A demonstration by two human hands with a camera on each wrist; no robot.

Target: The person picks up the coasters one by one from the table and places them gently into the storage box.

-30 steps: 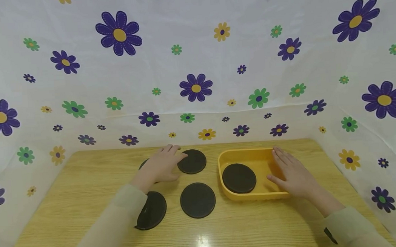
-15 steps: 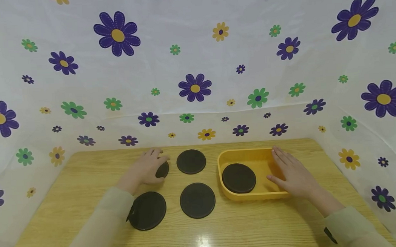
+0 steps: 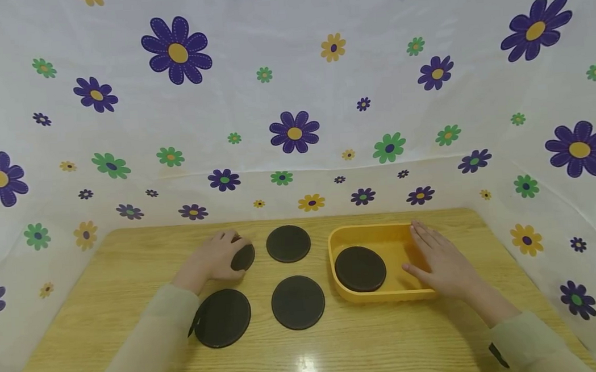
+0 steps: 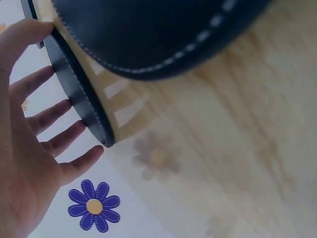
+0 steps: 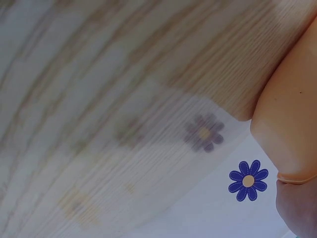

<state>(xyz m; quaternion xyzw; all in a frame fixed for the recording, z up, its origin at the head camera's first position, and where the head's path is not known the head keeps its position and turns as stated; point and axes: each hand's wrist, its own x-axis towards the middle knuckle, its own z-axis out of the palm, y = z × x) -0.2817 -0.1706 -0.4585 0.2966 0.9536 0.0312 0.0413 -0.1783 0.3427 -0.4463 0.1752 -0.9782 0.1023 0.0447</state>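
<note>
My left hand [image 3: 211,260] holds a round black coaster [image 3: 244,257] at the back left of the table. In the left wrist view its thumb and spread fingertips [image 4: 77,131] meet the edge of that stitched coaster [image 4: 78,89]. My right hand [image 3: 445,265] rests over the right end of a yellow plastic tray [image 3: 381,297], fingers straight along the rim and thumb pointing inward. Only a bit of that hand [image 5: 299,210] shows beside the tray's outer wall [image 5: 292,109] in the right wrist view. Another black coaster [image 3: 359,268] lies in the tray's left part.
Three more coasters lie on the wooden table [image 3: 379,346]: one at the back [image 3: 288,243], one front middle [image 3: 298,302] and one front left [image 3: 222,318] close to the left sleeve. A flower-printed white cloth [image 3: 242,104] encloses the table's back and sides.
My left hand has moved left, from beside the back coaster to the back-left one. Its fingers have then closed onto that coaster's edge. The right hand and tray stay put.
</note>
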